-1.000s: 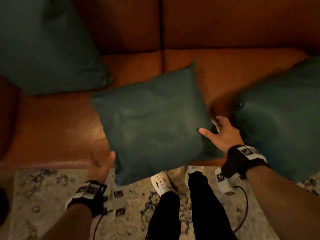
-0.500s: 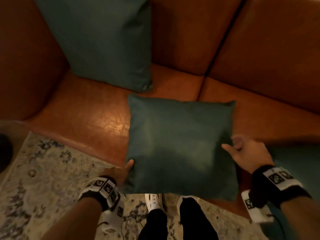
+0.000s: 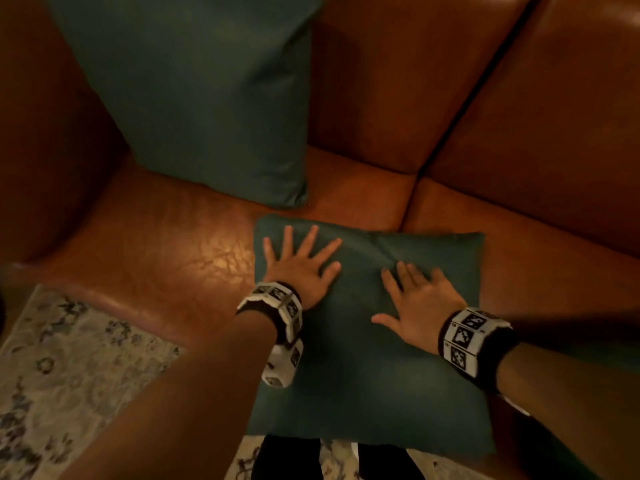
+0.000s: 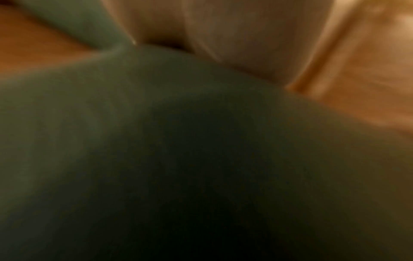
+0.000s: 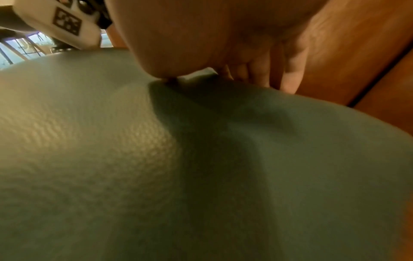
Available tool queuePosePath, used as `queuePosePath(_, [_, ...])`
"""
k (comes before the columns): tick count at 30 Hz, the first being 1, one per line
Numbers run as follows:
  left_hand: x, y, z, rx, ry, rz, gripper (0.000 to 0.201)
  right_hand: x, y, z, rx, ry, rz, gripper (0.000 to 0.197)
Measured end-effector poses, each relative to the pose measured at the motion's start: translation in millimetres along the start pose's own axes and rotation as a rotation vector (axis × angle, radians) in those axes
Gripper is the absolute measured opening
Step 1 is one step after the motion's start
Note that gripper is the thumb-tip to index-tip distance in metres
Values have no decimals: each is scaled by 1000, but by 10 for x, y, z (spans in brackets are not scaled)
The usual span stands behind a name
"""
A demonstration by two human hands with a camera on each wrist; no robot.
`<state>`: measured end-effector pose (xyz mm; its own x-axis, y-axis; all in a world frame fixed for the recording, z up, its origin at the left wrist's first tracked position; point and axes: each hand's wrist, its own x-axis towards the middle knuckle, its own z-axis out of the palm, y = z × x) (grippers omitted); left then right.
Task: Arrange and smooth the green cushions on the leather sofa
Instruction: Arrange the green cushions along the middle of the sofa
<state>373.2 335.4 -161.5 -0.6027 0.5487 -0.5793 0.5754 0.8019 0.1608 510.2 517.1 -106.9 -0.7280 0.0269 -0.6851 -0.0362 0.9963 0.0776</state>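
A green cushion (image 3: 374, 375) lies flat on the brown leather sofa seat (image 3: 156, 244), its near edge hanging past the seat front. My left hand (image 3: 301, 261) presses on its far left part with fingers spread and straight. On its right half my right hand (image 3: 415, 299) lies flat, palm down. A second green cushion (image 3: 207, 98) leans upright against the backrest in the sofa's corner. Both wrist views are filled by the flat cushion's fabric (image 4: 178, 159) (image 5: 201, 176), with my left palm (image 4: 234, 35) and my right palm (image 5: 212, 35) pressed on it.
The sofa's left armrest (image 3: 45, 133) and backrest (image 3: 433, 81) wall in the corner. A seam (image 3: 412, 195) splits the two seat cushions. A patterned rug (image 3: 69, 358) covers the floor in front, and my dark trouser legs (image 3: 287, 459) stand at the sofa's front edge.
Both hands let go of the cushion's sides and now lie flat on top of it. The cushion has settled onto the seat, closer to the upright cushion in the corner.
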Motion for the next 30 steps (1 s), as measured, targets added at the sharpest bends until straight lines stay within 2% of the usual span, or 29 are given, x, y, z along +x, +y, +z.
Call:
queuePosePath(2, [180, -321, 81, -179, -113, -162, 59, 98, -93, -68, -13, -41, -4, 106])
queuePosePath(4, [366, -685, 204, -234, -191, -255, 70, 210, -173, -124, -19, -53, 4, 97])
queuePosePath(5, [417, -853, 240, -243, -197, -333, 74, 253, -183, -143, -8, -65, 10, 95])
queuePosePath(8, [373, -1138, 217, -355, -113, -701, 72, 261, -160, -179, 5, -134, 44, 90])
queuePosePath(9, [308, -1081, 144, -399, -79, -739, 68, 249, -168, -171, 8, -161, 51, 87])
queuePosePath(10, [229, -955, 80, -384, -15, -684, 67, 229, -189, -183, 13, -175, 56, 86])
queuePosePath(11, [166, -771, 15, -311, 92, -530, 66, 225, -204, -176, 14, -177, 61, 86])
queuePosePath(13, [-24, -209, -177, -174, 265, -40, 65, 225, -218, -190, 19, -164, 68, 88])
queuePosePath(14, [-106, 66, -148, -103, 250, 232, 64, 226, -204, -200, 26, -154, 68, 90])
queuePosePath(15, [-201, 291, -126, -34, 195, 434, 63, 226, -175, -206, 30, -154, 67, 94])
queuePosePath(16, [-248, 382, -67, 30, 117, 537, 63, 224, -142, -205, 36, -166, 67, 99])
queuePosePath(17, [-268, 369, -17, 81, 73, 533, 63, 219, -118, -202, 43, -181, 63, 105])
queuePosePath(18, [-251, 260, 35, 70, 61, 433, 64, 227, -99, -192, 45, -186, 62, 110])
queuePosePath(20, [-222, -81, 143, -67, 49, 68, 66, 256, -93, -169, 14, -177, 61, 118])
queuePosePath(22, [-277, -447, 217, -271, -57, -285, 67, 295, -84, -174, 12, -145, 37, 122])
queuePosePath(24, [-465, -690, 215, -368, -159, -476, 67, 273, -21, -230, 35, -65, 9, 108])
queuePosePath(25, [-579, -745, 183, -400, -157, -537, 66, 248, 26, -270, 60, -28, -1, 99])
queuePosePath(27, [-801, -685, 114, -428, -38, -574, 67, 191, 73, -332, 98, 12, -29, 98])
queuePosePath(28, [-895, -552, 87, -405, 50, -529, 66, 166, 52, -352, 87, 6, -54, 103])
queuePosePath(30, [-1071, -79, 69, -333, 200, -331, 64, 167, -26, -324, 32, -21, -87, 110])
